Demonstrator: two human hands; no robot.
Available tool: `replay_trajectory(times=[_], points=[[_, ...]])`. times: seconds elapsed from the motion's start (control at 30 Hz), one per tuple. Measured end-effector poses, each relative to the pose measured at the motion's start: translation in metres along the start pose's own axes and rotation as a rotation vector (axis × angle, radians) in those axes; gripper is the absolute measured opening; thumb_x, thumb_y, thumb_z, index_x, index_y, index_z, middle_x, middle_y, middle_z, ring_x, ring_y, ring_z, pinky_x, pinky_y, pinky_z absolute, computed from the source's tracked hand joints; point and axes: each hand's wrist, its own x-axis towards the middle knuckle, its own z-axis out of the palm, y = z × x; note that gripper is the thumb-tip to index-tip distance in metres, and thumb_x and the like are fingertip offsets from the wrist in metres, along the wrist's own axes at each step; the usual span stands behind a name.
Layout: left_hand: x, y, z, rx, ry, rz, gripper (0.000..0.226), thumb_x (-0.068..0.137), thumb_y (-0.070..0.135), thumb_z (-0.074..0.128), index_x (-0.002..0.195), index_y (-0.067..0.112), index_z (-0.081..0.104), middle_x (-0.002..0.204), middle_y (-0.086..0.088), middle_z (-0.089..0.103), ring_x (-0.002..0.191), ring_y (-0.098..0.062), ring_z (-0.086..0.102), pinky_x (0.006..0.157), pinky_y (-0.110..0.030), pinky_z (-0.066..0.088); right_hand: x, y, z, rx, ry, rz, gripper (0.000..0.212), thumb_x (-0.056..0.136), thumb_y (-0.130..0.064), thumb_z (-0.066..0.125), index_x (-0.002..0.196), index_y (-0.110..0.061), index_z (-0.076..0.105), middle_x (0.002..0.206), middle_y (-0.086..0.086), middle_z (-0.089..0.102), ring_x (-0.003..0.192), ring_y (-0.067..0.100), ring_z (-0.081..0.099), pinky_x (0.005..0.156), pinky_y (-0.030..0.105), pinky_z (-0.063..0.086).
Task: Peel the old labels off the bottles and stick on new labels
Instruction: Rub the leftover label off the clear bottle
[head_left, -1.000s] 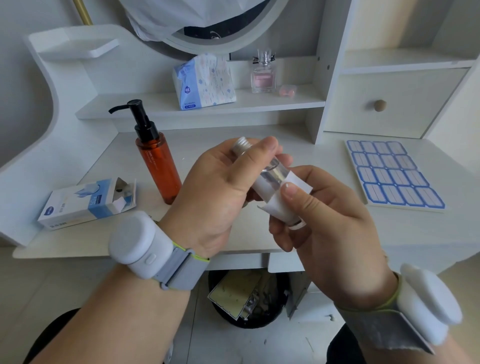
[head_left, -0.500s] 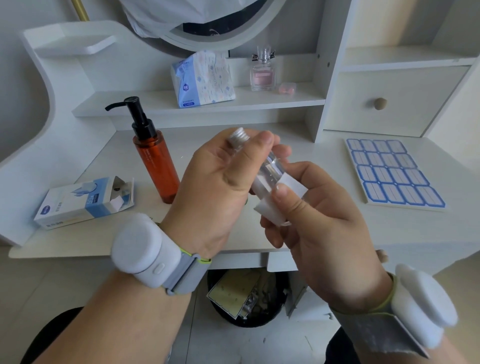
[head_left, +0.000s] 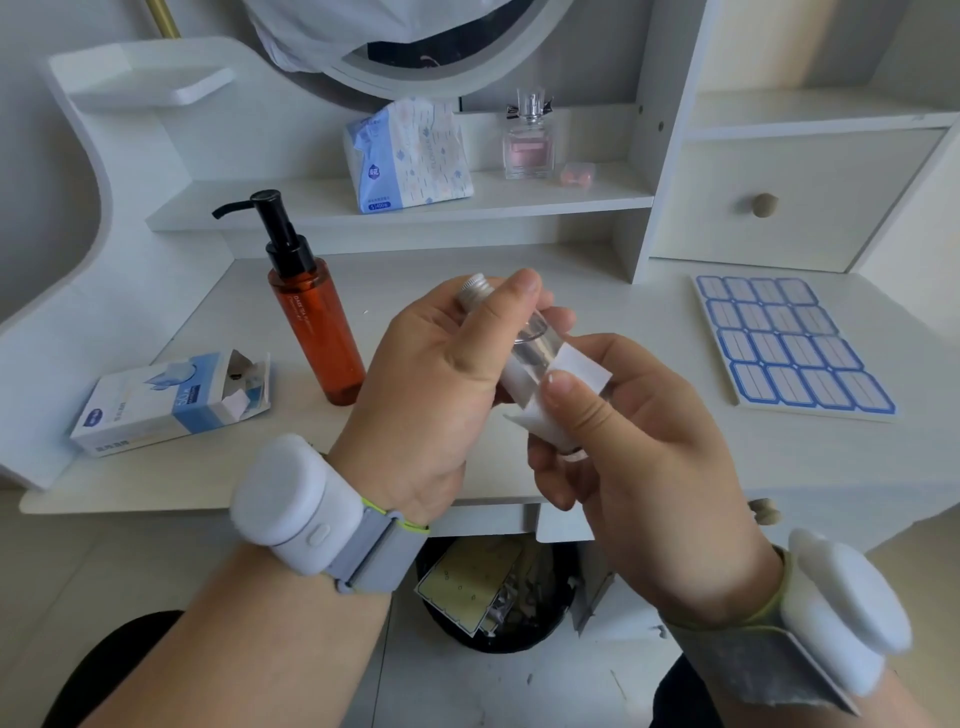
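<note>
A small clear bottle (head_left: 535, 348) with a silver screw cap is held tilted above the desk's front edge. My left hand (head_left: 436, 395) grips its upper half, thumb along the neck. A white label (head_left: 569, 382) stands partly lifted off the bottle's side, and my right hand (head_left: 623, 431) pinches that label with thumb on top while its fingers curl under the bottle's base. A sheet of blue-bordered new labels (head_left: 789, 345) lies flat on the desk to the right. An amber pump bottle (head_left: 314, 322) stands upright left of my hands.
An opened white-and-blue box (head_left: 166, 402) lies at the desk's left. On the shelf behind sit a tissue pack (head_left: 408, 156), a perfume bottle (head_left: 529, 140) and a small pink case (head_left: 577, 175). A black bin (head_left: 498, 592) with scraps stands below the desk.
Both hands with the bottle have shifted slightly, and the white label now stands a little further off the bottle under my right thumb.
</note>
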Motion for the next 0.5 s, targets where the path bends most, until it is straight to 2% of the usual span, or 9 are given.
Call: replay_trajectory(times=[0.13, 0.2, 0.27, 0.33, 0.4, 0.5], points=[[0.002, 0.000, 0.000, 0.024, 0.028, 0.002, 0.029, 0.089, 0.043, 0.063, 0.095, 0.016, 0.070, 0.094, -0.006, 0.080, 0.085, -0.023, 0.077, 0.067, -0.030, 0.058, 0.000, -0.002, -0.003, 0.015, -0.070, 0.008, 0.028, 0.090, -0.018, 0.060, 0.113, -0.002, 0.063, 0.072, 0.006, 0.064, 0.060, 0.022, 0.056, 0.048, 0.027, 0.044], [0.002, -0.004, 0.002, 0.072, 0.046, 0.032, 0.023, 0.097, 0.040, 0.063, 0.093, 0.019, 0.071, 0.094, -0.005, 0.079, 0.085, -0.024, 0.077, 0.070, -0.034, 0.057, 0.000, 0.000, -0.001, 0.017, -0.025, 0.005, 0.026, 0.090, -0.019, 0.061, 0.110, -0.003, 0.064, 0.074, 0.009, 0.064, 0.058, 0.023, 0.055, 0.047, 0.028, 0.042], [0.000, -0.007, 0.006, 0.135, 0.061, 0.059, 0.022, 0.094, 0.041, 0.060, 0.087, 0.025, 0.072, 0.093, -0.003, 0.079, 0.084, -0.026, 0.077, 0.073, -0.040, 0.058, -0.001, 0.002, 0.002, 0.008, 0.037, 0.005, 0.025, 0.089, -0.023, 0.062, 0.104, -0.004, 0.064, 0.074, 0.013, 0.061, 0.056, 0.023, 0.053, 0.046, 0.028, 0.040], [-0.002, -0.008, 0.009, 0.180, 0.060, 0.081, 0.023, 0.094, 0.043, 0.058, 0.085, 0.027, 0.072, 0.093, -0.002, 0.079, 0.084, -0.027, 0.077, 0.078, -0.047, 0.060, -0.003, 0.003, 0.006, -0.005, 0.098, -0.001, 0.027, 0.088, -0.027, 0.065, 0.100, -0.003, 0.063, 0.069, 0.008, 0.058, 0.054, 0.022, 0.051, 0.045, 0.027, 0.038], [-0.003, -0.008, 0.012, 0.199, 0.055, 0.094, 0.025, 0.095, 0.044, 0.058, 0.088, 0.024, 0.072, 0.094, -0.002, 0.079, 0.084, -0.028, 0.076, 0.080, -0.050, 0.060, -0.004, 0.003, 0.009, -0.025, 0.158, -0.011, 0.031, 0.087, -0.032, 0.068, 0.092, -0.003, 0.061, 0.062, 0.002, 0.053, 0.051, 0.020, 0.049, 0.045, 0.026, 0.038], [-0.003, -0.008, 0.015, 0.227, 0.067, 0.102, 0.039, 0.090, 0.055, 0.060, 0.091, 0.017, 0.071, 0.094, -0.008, 0.077, 0.088, -0.032, 0.074, 0.081, -0.056, 0.059, -0.003, -0.002, 0.012, -0.036, 0.238, -0.006, 0.043, 0.083, -0.041, 0.073, 0.079, -0.003, 0.053, 0.057, 0.004, 0.048, 0.048, 0.021, 0.045, 0.045, 0.028, 0.036]])
